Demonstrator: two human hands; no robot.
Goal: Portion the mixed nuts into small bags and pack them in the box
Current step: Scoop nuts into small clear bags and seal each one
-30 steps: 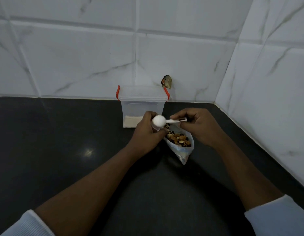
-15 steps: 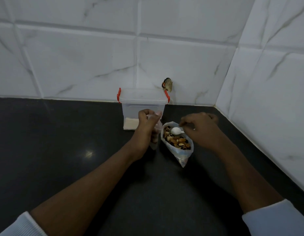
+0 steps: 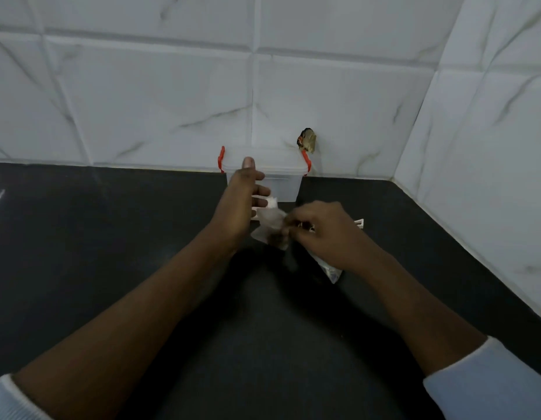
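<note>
Hanging at the straight-fingered left hand's point(image 3: 242, 204) three o'clock, a small clear plastic bag point(image 3: 269, 222) is pinched by the curled right hand point(image 3: 322, 234). Blur hides its contents.

Dim, soft light; motion blur smears both hands, wide-angle bending curves the tile lines.

Left hand point(image 3: 238, 204) has opened, fingers spread before the box point(image 3: 281, 183); right hand point(image 3: 320, 234) has swung left over the nut bag point(image 3: 331, 269) and apparently pinches the small bag point(image 3: 269, 225).
</note>
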